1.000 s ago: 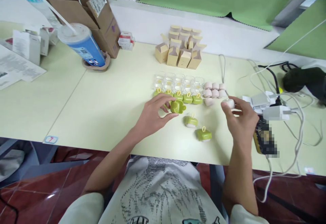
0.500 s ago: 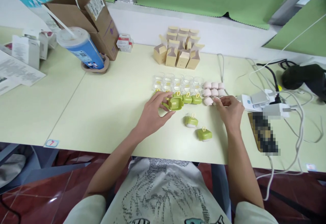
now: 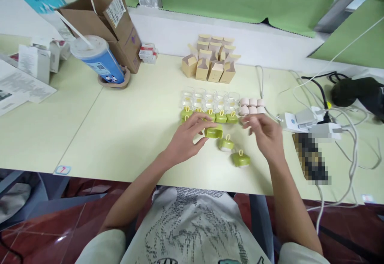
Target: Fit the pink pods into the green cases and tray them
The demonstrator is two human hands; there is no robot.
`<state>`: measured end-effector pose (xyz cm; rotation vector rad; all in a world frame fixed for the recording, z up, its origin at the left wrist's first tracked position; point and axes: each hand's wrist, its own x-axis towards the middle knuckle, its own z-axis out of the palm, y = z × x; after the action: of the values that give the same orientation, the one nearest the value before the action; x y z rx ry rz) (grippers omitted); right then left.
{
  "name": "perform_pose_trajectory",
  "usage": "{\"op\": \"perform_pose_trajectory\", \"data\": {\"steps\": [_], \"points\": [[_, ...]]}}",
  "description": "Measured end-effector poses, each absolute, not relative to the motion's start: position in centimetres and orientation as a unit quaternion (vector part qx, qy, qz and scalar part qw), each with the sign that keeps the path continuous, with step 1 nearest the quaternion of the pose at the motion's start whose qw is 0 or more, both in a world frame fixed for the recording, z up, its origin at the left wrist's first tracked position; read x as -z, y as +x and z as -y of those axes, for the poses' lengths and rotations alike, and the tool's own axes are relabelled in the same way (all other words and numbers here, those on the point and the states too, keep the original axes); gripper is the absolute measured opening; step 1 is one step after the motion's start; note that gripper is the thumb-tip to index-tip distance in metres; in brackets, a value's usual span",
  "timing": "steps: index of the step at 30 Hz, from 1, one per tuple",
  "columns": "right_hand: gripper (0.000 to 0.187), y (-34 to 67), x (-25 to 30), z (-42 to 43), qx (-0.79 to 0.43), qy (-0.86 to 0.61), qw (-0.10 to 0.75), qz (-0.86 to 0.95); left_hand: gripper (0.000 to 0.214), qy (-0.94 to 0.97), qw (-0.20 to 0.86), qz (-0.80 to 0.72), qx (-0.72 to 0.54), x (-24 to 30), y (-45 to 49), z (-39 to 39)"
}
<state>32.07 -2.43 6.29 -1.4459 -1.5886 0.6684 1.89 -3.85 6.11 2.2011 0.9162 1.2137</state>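
My left hand (image 3: pixel 189 138) pinches a hollow green plastic case (image 3: pixel 213 132) between thumb and fingers, its opening tilted towards me. To its right, my right hand (image 3: pixel 265 136) is curled with thumb and fingers drawn together just in front of the pale pink rounded blocks (image 3: pixel 253 102); whatever sits between its fingertips is hidden. Behind my left hand stands a row of green cases with yellow loops (image 3: pixel 221 117), partly covered by the hand. Two more green cases, one with a pale base (image 3: pixel 226 144) and another (image 3: pixel 241 159), lie nearer to me.
Clear plastic cups (image 3: pixel 210 99) line up behind the green cases. Small open cardboard boxes (image 3: pixel 215 70) stand near the wall. On the left are a blue drink cup (image 3: pixel 103 66) and a brown carton (image 3: pixel 120 36). A phone (image 3: pixel 312 158), a power strip (image 3: pixel 289 121) and cables lie right.
My left hand has shifted slightly right, and the green case has tilted in its grip. The right hand has drawn back from the pink blocks, a little towards me and left.
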Motion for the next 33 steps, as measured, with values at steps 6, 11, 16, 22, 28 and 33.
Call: {"op": "perform_pose_trajectory", "data": {"steps": [6, 11, 16, 22, 28, 33], "points": [[0.053, 27.4, -8.1, 3.0, -0.583, -0.386, 0.317, 0.641, 0.059, 0.842, 0.179, -0.3, -0.411, -5.4, 2.3, 4.0], [0.05, 27.5, -7.1, 2.3, -0.461, -0.45, 0.343, 0.684, 0.064, 0.834, 0.137, -0.378, -0.377, -5.4, 1.1, 3.7], [0.056, 26.6, -5.6, 2.7, -0.255, -0.524, 0.307, 0.752, 0.074, 0.753, 0.103, -0.586, -0.281, -5.0, -1.0, 2.9], [0.033, 24.3, -5.7, 2.9, -0.112, -0.554, 0.125, 0.815, 0.103, 0.737, 0.096, -0.633, -0.217, -3.3, -0.3, 2.6], [0.034, 23.1, -5.7, 2.8, -0.051, -0.568, 0.063, 0.819, 0.091, 0.738, 0.098, -0.645, -0.17, -3.6, 0.4, 2.6], [0.043, 23.2, -5.2, 2.9, -0.055, -0.57, 0.076, 0.816, 0.085, 0.758, 0.067, -0.621, -0.189, -2.9, -0.2, 2.5]]}}
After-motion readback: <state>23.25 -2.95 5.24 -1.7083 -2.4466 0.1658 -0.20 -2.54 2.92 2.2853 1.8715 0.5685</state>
